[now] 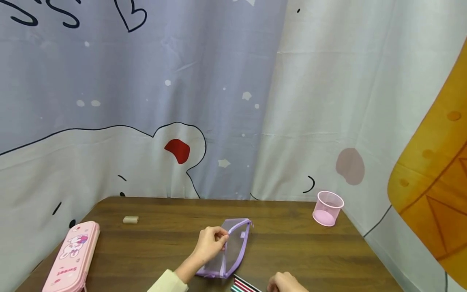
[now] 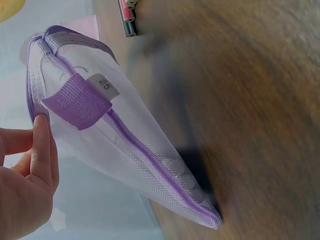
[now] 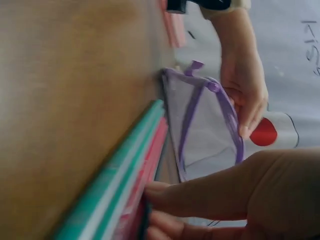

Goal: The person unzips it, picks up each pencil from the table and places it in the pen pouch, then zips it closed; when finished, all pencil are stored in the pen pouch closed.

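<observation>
My left hand (image 1: pixel 208 244) pinches the upper edge of a mesh zip pouch (image 2: pixel 135 145) with purple trim. The pouch (image 1: pixel 238 256) stands on the table with its mouth spread toward the near right. A purple tab and a small white tag sit at its end in the left wrist view. Low at the front, my right hand (image 1: pixel 286 283) holds a bundle of pencils (image 3: pixel 120 185), thumb on top and fingers beneath. These are striped green, white, red and black, and their far ends point at the pouch mouth.
A pink pencil case (image 1: pixel 71 259) with a cartoon print lies at the left of the wooden table (image 1: pixel 164 213). Behind it is a small beige block (image 1: pixel 130 220). A pink see-through cup (image 1: pixel 326 217) stands at the back right, and a printed curtain (image 1: pixel 233 113) hangs behind the table.
</observation>
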Demonstrator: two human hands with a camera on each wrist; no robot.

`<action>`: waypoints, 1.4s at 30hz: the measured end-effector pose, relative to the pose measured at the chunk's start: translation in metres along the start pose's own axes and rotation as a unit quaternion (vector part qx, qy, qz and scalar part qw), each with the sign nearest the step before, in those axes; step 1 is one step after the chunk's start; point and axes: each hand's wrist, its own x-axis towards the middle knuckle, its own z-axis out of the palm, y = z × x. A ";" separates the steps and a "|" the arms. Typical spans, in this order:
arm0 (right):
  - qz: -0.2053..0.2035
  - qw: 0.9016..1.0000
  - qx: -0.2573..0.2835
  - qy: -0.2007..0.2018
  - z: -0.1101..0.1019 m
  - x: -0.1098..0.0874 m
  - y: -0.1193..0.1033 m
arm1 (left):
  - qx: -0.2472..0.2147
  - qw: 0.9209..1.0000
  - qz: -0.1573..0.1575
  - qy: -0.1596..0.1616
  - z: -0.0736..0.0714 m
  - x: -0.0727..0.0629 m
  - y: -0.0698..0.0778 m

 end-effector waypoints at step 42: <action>0.082 0.904 0.367 0.205 -0.023 0.037 -0.019 | 0.003 0.999 -0.015 0.030 -0.004 0.006 -0.004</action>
